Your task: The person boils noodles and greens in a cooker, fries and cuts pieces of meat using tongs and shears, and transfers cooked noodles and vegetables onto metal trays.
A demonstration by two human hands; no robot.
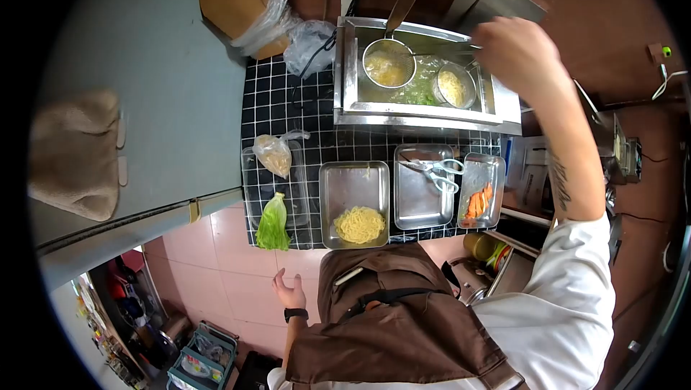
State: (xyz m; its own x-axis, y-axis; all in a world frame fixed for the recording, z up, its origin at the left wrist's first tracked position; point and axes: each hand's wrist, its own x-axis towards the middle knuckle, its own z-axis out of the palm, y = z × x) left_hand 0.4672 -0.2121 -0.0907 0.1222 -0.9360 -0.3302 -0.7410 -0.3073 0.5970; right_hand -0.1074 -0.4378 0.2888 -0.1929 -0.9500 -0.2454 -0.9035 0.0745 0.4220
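My right hand (517,51) is raised over the right end of a steel cooker (347,73) filled with bubbling water. Its fingers are closed around thin dark chopsticks (445,51), which reach left to a strainer (389,63) holding pale yellow noodles. That strainer's brown handle points toward the wall. A second mesh basket (453,86) with noodles stands in the water, and green leaves float between the two. Down by the brown apron (403,318), my left hand (289,290) hangs with fingers apart and nothing in it.
On the black tiled counter are a tray of noodles (360,225), a tray with scissors (439,172), and a tray of orange pieces (478,201). Lettuce (273,223) and a bagged item (275,154) lie left. A cardboard box (241,5) stands behind.
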